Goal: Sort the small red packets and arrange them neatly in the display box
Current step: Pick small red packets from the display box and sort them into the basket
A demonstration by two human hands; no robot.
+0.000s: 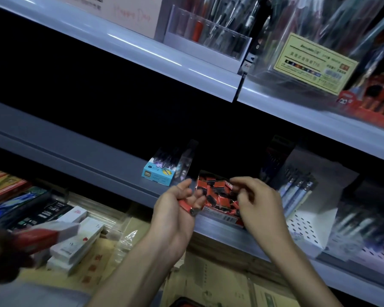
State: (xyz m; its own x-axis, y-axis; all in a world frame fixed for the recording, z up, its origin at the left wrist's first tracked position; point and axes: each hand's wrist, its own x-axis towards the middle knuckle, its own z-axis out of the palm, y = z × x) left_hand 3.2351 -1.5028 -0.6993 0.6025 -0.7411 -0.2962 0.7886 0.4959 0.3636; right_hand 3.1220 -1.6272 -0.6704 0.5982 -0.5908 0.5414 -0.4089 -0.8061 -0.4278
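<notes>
Pinching at the packets (217, 191) with curled right fingertips (236, 189); cannot tell, through blur, whether one is truly caught. Cradling one or two more across half-curled left fingers (194, 199), loosely. Likely to drop those on tilting the left hand (173, 207). Heaped, unsorted, in the box (222, 216) right at the shelf (208, 226) lip. Risk of dragging it off the edge by tugging with the right hand (257, 200), or of scattering the heap. Near enough to knock the blue carton (157, 173) too.

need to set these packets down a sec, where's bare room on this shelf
Bare shelf runs left of the blue box. Right of it is crowded: the display box full of red packets, then pen packs.
</notes>
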